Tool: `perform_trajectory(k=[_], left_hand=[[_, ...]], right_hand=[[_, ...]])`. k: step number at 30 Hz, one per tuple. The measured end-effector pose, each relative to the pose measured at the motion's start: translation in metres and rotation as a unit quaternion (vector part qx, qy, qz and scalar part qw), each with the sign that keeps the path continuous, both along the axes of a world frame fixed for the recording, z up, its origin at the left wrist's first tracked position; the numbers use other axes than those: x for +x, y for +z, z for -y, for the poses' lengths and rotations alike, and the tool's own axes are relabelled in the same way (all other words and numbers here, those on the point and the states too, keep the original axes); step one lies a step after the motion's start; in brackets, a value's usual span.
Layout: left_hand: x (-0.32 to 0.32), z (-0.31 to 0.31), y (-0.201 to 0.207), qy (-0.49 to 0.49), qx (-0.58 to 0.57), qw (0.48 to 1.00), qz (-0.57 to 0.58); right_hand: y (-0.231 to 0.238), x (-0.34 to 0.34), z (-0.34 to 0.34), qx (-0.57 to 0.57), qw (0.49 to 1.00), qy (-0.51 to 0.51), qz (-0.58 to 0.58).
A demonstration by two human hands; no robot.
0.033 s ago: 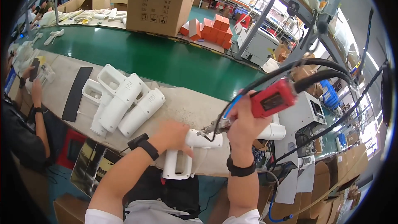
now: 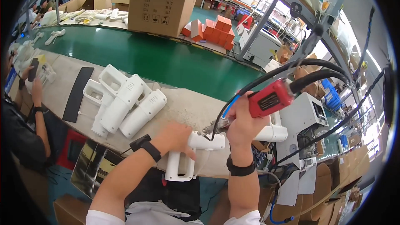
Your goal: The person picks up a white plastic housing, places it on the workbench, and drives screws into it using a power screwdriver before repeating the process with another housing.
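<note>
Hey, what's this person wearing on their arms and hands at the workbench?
Both hands, left hand and right hand, are bare, with no gloves. Each wrist carries a black band, like a watch or strap. The forearms are uncovered; short white sleeves show at the lower edge.

A single head-worn fisheye camera looks steeply down and forward from the person's own viewpoint, close over the workbench (image 2: 196,108), with both forearms entering from the lower edge and the green conveyor belt (image 2: 158,56) curving across toward the rim
</note>
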State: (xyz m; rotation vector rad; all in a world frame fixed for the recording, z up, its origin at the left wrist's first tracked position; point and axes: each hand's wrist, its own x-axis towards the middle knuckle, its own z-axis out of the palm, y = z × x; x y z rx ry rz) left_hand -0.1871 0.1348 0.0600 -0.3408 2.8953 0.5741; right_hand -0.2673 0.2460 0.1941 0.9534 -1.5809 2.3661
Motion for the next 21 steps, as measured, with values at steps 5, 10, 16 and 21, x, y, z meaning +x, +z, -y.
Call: perform_trajectory(k=[5,10,16,21], left_hand=[[0.001,0.002,0.000,-0.028,0.014,0.999,0.005],[0.005,0.003,0.004,-0.030,0.010,0.998,-0.048],[0.005,-0.001,0.017,-0.013,0.061,0.998,-0.001],[-0.006,0.006,-0.016,0.020,0.053,0.997,-0.060]], right_hand=[[-0.016,-0.005,0.017,0.025,0.999,0.022,0.030],[-0.038,-0.008,0.033,0.051,0.996,0.006,0.073],[-0.063,-0.011,0.036,0.088,0.996,-0.001,0.017],[-0.027,-0.002,0.022,0.005,0.998,0.032,0.048]])
